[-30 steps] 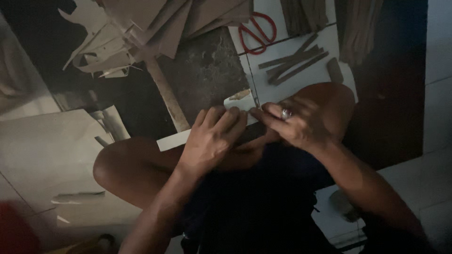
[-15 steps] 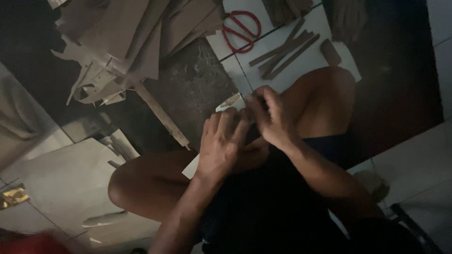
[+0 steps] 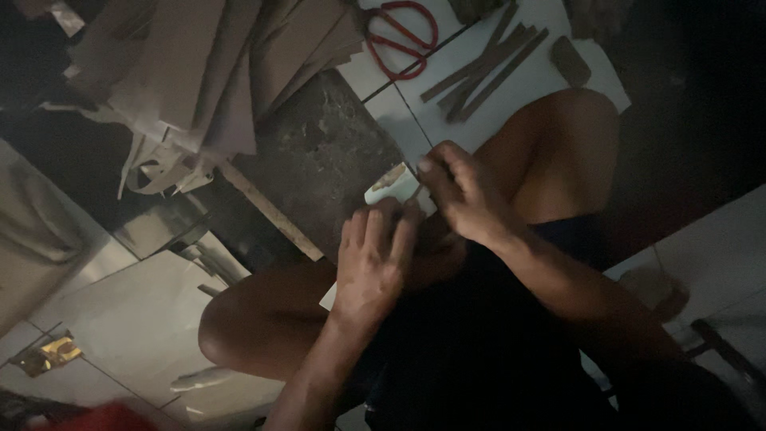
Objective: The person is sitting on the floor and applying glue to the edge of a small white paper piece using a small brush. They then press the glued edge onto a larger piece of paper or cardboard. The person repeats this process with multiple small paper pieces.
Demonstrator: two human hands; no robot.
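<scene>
A person seated on a tiled floor [image 3: 120, 335] works a small pale card piece [image 3: 392, 185] in the lap, between bare knees. The left hand [image 3: 373, 263] lies flat with fingers spread loosely along the card's lower part, pressing it against the thigh; the right hand [image 3: 463, 191] is closed narrowly, thumb and fingertips pinching the card's upper edge. Whether the right hand also holds a small tool cannot be told in the dim light. At 12 o'clock from the hands, red-handled scissors [image 3: 403, 36] lie unused on the tiles, and just to their right, at 1 o'clock, sits a bundle of thin dark strips [image 3: 487, 72], apparently already cut. A heap of brown cardboard sheets [image 3: 207, 72] fills the 10 o'clock corner, with a long wooden stick [image 3: 271, 211] below it. Judging by that heap, much material remains unworked, while the piece in hand looks only partly shaped.
</scene>
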